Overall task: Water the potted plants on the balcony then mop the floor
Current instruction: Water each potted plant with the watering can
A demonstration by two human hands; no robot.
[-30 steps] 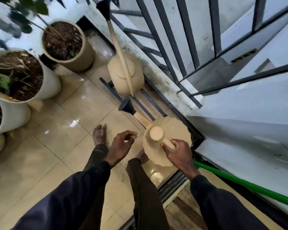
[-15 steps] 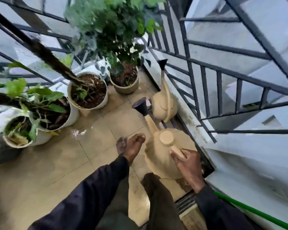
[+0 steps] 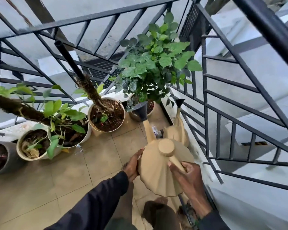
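On the tiled balcony floor (image 3: pixel 56 180), just inside the dark metal railing (image 3: pixel 206 97), a person holds a beige, ridged plastic watering can (image 3: pixel 158 173) in the air in front of their body. The right hand (image 3: pixel 188 176) has its grip wrapped around the can's rod-like handle, fingers curled over it just behind the round lid. The left hand (image 3: pixel 133 165) lies flat against the can's left side, its grip spread, with straight fingers pressing on the ridges. The can thus sits between the two hands, the body of it hanging below the right grip. Its long spout rises away from the person and ends in a dark funnel-shaped rose (image 3: pixel 140 111), which shows in front of the base of a bushy green-leaved plant (image 3: pixel 156 63).

A second beige watering can (image 3: pixel 178 131) stands on the floor just beside the railing, beyond the held one. To the left, a white round pot with a moss-wrapped pole (image 3: pixel 106 128) stands near a white pot of trailing green leaves (image 3: pixel 68 140), a small cream pot (image 3: pixel 22 155) and a grey pot (image 3: pixel 7 166).
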